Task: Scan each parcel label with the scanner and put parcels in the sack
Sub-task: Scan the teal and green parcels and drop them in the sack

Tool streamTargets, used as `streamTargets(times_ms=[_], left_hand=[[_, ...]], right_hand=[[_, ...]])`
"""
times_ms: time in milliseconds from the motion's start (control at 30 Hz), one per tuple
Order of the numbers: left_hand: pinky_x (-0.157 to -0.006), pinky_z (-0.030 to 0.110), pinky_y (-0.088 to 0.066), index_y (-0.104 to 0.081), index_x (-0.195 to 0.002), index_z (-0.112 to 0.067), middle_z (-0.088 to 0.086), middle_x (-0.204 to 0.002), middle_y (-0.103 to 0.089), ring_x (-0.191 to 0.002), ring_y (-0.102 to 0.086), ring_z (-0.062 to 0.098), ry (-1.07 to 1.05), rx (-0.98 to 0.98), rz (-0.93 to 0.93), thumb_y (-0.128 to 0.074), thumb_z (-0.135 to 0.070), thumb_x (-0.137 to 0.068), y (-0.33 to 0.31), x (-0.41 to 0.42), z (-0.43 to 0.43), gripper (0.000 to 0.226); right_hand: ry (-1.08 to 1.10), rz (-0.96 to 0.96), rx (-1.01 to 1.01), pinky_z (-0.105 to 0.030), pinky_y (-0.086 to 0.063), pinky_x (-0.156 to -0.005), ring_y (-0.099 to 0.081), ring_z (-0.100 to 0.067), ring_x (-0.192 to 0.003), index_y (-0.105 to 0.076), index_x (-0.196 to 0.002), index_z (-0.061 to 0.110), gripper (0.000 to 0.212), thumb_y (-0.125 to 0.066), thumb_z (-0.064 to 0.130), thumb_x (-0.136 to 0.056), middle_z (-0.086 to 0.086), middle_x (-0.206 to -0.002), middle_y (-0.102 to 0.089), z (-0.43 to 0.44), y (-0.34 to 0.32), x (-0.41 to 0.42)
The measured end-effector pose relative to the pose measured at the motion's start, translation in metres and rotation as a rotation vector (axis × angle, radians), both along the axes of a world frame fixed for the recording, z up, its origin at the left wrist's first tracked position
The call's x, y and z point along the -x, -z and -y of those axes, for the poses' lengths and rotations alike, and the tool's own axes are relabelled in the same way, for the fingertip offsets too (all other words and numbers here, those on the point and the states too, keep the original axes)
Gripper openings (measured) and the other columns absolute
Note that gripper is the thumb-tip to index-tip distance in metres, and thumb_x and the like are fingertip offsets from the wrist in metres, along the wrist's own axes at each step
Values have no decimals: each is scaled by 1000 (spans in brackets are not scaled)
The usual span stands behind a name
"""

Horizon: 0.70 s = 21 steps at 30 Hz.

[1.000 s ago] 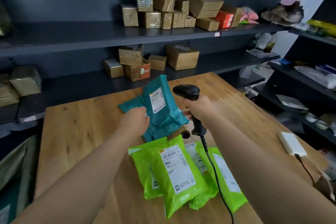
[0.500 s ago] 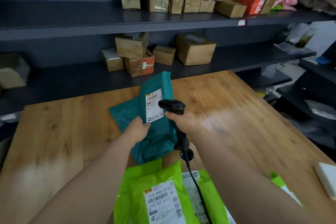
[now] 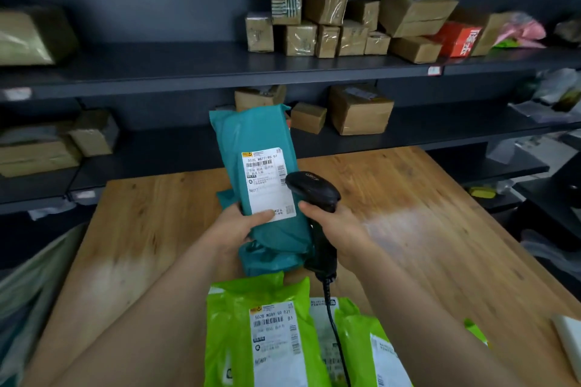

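Observation:
My left hand [image 3: 239, 226] grips the lower end of a teal parcel [image 3: 251, 138] and holds it upright above the wooden table [image 3: 424, 229]. Its white label [image 3: 267, 185] faces me. My right hand [image 3: 333, 226] holds a black corded scanner [image 3: 314, 188], whose head sits right beside the label's right edge. More teal parcels [image 3: 267, 259] lie on the table under the raised one. Several bright green parcels [image 3: 257, 333] with white labels lie at the near edge, the scanner's cable running over them.
Dark shelves [image 3: 188, 72] behind the table carry many taped cardboard boxes [image 3: 314, 28] and a red box [image 3: 459, 39]. A pale sack [image 3: 28, 286] hangs off the table's left side. A white block [image 3: 569, 339] lies at the table's right edge.
My left hand has lifted the teal parcel upright and turned its label toward me. The scanner head has come closer to the label. The view tilted up slightly.

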<state>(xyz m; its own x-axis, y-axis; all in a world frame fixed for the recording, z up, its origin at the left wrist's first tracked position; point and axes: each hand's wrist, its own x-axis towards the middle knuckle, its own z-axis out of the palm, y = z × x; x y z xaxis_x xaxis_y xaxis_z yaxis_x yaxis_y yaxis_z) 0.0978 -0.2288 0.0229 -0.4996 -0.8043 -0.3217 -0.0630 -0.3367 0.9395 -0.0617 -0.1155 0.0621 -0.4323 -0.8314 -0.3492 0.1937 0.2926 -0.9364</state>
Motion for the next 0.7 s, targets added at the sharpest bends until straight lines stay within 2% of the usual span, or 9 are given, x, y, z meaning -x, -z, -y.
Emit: streamTargets(times_ms=[100, 167, 267, 367, 433, 533, 700], left_hand=[[-96, 46, -51, -55, -128, -12, 5, -119, -69, -106, -67, 23, -24, 140, 18, -87, -24, -62, -24, -21, -25, 74], [-95, 44, -52, -57, -125, -12, 2, -115, -70, -103, -68, 21, -93, 173, 13, -84, -18, -70, -37, -33, -44, 62], [-94, 39, -52, -61, -118, -14, 2, -114, -69, -101, -67, 19, -214, 228, 5, -71, -7, -83, -49, -45, -74, 37], [-95, 39, -51, -61, -118, -17, 2, -116, -68, -104, -66, 21, -329, 298, 94, -72, -10, -83, -52, -58, -94, 37], [-94, 38, -51, -60, -119, -15, 2, -116, -67, -104, -65, 22, -349, 322, 151, -72, -9, -83, -50, -64, -105, 38], [-88, 34, -51, -59, -118, -14, 1, -115, -66, -103, -64, 21, -343, 344, 198, -71, -10, -85, -43, -66, -119, 36], [-88, 35, -51, -57, -115, -20, -5, -109, -65, -99, -62, 18, -325, 391, 314, -72, -17, -84, -36, -66, -129, 34]], right_hand=[[-80, -7, 72, -35, -57, -84, -71, -18, -97, -68, -114, 18, 32, -75, 27, -84, -1, -107, -74, -21, -25, -11], [-125, 0, 129, -31, -56, -78, -71, -17, -95, -67, -115, 18, 32, -74, 26, -85, 0, -106, -75, -35, -39, -19], [-161, -35, 177, -26, -54, -69, -71, -12, -82, -69, -109, 14, 23, -71, 23, -88, -1, -96, -75, -58, -53, -32], [-194, -111, 189, -30, -51, -69, -65, -18, -70, -67, -98, 7, 16, -69, 21, -90, -6, -81, -69, -80, -63, -42], [-234, -102, 204, -31, -47, -59, -57, -21, -58, -63, -88, 9, 12, -67, 20, -91, -6, -72, -64, -93, -68, -46], [-292, -147, 219, -27, -41, -51, -48, -20, -50, -59, -80, 10, 17, -67, 20, -91, -6, -66, -59, -107, -76, -52], [-328, -189, 217, -25, -39, -47, -45, -16, -44, -54, -70, 9, 27, -66, 18, -91, -6, -59, -53, -123, -90, -58]])
